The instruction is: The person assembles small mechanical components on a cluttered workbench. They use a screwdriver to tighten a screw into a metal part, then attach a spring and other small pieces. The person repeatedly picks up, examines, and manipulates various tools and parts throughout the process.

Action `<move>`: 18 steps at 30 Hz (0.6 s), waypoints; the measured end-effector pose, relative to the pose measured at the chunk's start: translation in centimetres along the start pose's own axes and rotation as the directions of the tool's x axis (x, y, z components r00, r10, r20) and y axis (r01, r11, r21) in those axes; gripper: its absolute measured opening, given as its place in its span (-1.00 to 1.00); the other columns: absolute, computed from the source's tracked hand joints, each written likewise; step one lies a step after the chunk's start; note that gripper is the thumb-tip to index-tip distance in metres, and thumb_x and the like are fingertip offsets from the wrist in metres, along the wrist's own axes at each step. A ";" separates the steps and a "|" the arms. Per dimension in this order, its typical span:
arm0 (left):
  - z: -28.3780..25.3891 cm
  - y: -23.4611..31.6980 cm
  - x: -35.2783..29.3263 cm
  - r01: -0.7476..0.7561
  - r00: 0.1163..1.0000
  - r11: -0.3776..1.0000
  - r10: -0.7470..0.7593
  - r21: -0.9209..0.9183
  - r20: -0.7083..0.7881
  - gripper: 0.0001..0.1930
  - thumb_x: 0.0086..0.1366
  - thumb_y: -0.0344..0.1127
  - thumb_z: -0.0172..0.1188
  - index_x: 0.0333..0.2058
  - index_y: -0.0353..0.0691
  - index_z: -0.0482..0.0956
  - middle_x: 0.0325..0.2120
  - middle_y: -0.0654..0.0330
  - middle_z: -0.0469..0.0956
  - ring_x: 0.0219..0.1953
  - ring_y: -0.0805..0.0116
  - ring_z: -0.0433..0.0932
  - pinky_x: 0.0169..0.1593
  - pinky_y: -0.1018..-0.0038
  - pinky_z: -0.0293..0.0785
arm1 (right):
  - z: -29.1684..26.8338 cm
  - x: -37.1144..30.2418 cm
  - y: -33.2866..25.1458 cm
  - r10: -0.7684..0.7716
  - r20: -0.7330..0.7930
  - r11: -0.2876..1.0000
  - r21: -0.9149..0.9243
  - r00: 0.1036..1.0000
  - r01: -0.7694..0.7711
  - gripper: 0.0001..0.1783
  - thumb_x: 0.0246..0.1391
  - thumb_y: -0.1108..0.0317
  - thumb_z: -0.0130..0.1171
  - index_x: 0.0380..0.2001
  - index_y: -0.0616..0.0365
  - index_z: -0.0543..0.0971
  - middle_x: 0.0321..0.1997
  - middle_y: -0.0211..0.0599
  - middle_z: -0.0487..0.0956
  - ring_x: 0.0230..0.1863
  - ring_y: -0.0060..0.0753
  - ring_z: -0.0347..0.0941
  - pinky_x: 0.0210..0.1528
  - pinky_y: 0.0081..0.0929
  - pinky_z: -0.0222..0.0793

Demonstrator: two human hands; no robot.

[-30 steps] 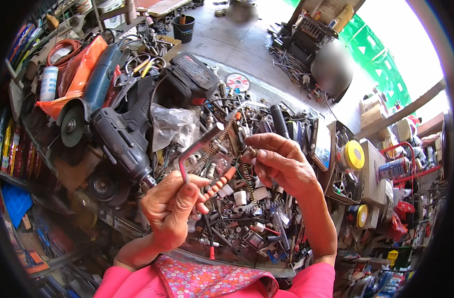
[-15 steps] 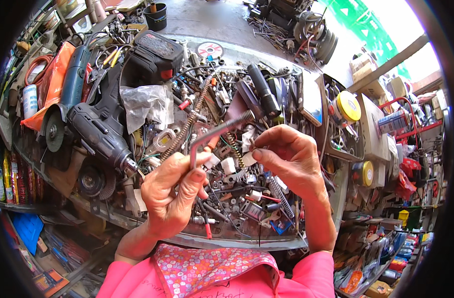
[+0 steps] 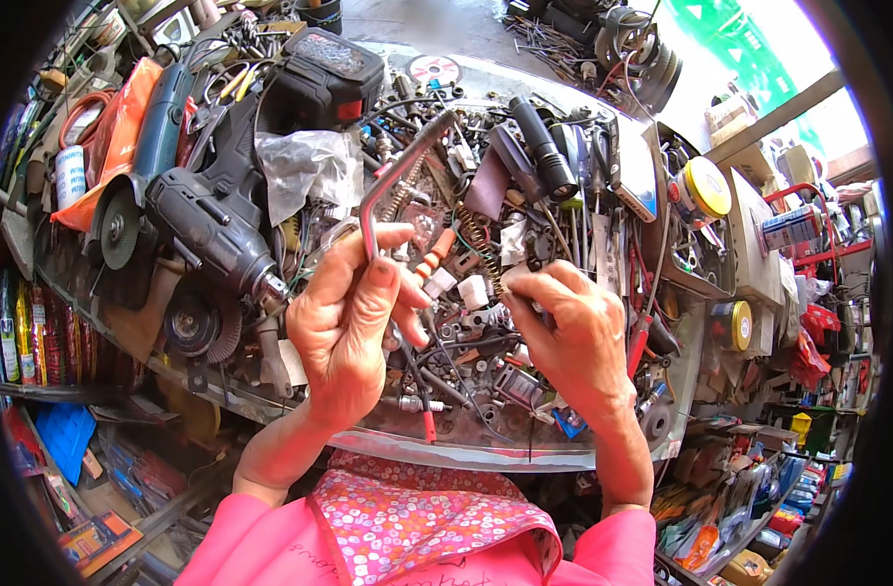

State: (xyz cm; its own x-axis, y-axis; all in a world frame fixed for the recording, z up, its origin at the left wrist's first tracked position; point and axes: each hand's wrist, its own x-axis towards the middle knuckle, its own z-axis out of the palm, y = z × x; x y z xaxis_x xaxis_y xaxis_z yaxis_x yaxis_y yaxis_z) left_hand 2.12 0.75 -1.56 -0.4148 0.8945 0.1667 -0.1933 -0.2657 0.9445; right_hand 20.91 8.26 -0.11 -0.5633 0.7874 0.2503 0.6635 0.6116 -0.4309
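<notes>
A bent metal rod (image 3: 392,174), threaded toward its far end, stands up from my left hand (image 3: 347,337), pinched by its lower end between thumb and fingers. The rod leans away to the right over the cluttered bench. To its right, my right hand (image 3: 575,332) is closed in a pinch, with thumb and index finger together; whatever is between them is too small or hidden to name. Beneath the two hands lie a white plastic piece (image 3: 474,291), an orange ribbed plug (image 3: 435,256) and a long coil spring (image 3: 480,239).
At left lie a black cordless impact wrench (image 3: 207,239), a blue angle grinder (image 3: 163,122) and a clear plastic bag (image 3: 310,174). A black flashlight (image 3: 544,146) rests on the far side. Yellow-lidded tubs (image 3: 705,188) stand at right. The bench's front edge (image 3: 485,457) runs close to me.
The rod has swung more upright, its threaded end now farther from my right hand. My right fingers have curled downward. The view has shifted slightly, so the bench appears moved right.
</notes>
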 end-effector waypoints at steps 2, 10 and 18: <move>0.0 0.0 0.1 0.006 0.999 1.000 -0.006 0.010 -0.037 -0.70 0.44 -0.28 0.00 -0.01 -0.39 0.45 -0.53 0.22 0.55 -0.63 0.61 0.45 -0.49 0.70 0.37 | -0.1 -0.8 -0.5 0.047 0.059 0.997 -0.064 0.997 -0.043 -0.85 -0.08 0.35 0.34 -0.39 0.13 0.65 -0.44 -0.30 0.54 -0.46 -0.19 0.51 -0.41 -0.31 0.38; 0.2 0.3 0.0 -0.004 1.000 1.000 0.005 -0.022 0.011 -0.72 0.44 -0.30 0.00 -0.01 -0.39 0.46 -0.50 0.22 0.56 -0.61 0.63 0.45 -0.48 0.71 0.37 | 3.6 0.3 -2.0 0.014 0.133 0.995 0.092 0.991 -0.027 -0.82 0.04 0.32 0.22 -0.29 0.14 0.58 -0.39 -0.19 0.53 -0.35 -0.08 0.53 -0.35 -0.22 0.41; 0.1 -0.2 -0.1 -0.042 0.999 0.999 0.041 0.028 0.030 -0.69 0.46 -0.24 -0.04 -0.02 -0.38 0.45 -0.49 0.22 0.59 -0.64 0.68 0.44 -0.56 0.77 0.18 | 3.7 -0.1 -4.3 0.034 0.125 0.998 0.054 0.992 -0.041 -0.74 0.11 0.28 0.17 -0.17 0.16 0.56 -0.27 -0.15 0.56 -0.35 -0.06 0.55 -0.32 -0.22 0.46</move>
State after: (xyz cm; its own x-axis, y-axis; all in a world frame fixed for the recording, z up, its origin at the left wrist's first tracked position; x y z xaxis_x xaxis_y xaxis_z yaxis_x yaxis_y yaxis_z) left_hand 2.31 0.74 -1.69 -0.3957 0.8932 0.2138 -0.1511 -0.2929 0.9441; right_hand 16.27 5.21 -1.53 -0.5980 0.7917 0.1251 0.6583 0.5742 -0.4868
